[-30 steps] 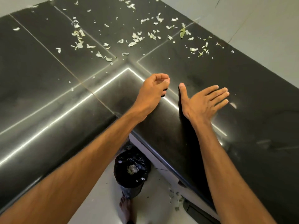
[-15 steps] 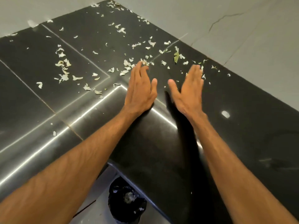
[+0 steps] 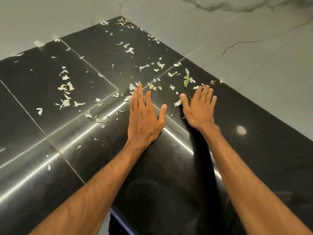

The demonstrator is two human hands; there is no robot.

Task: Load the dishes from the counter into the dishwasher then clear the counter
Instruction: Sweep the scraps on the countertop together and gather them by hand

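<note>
Both hands are stretched flat and empty over the black worktop [image 3: 264,167], left hand [image 3: 144,119] and right hand [image 3: 200,110] side by side. The scraps [image 3: 151,86] begin right at their fingertips and scatter beyond toward the back corner, equally near either hand. They are thin, pale, dry-looking flakes, with one green leaf [image 3: 186,80] among them.

Both our forearms stretch forward side by side. Our left hand [image 3: 144,116] lies palm down, fingers straight, thumb spread toward our right hand [image 3: 199,109] just beside it, whose fingers are straight too.
</note>
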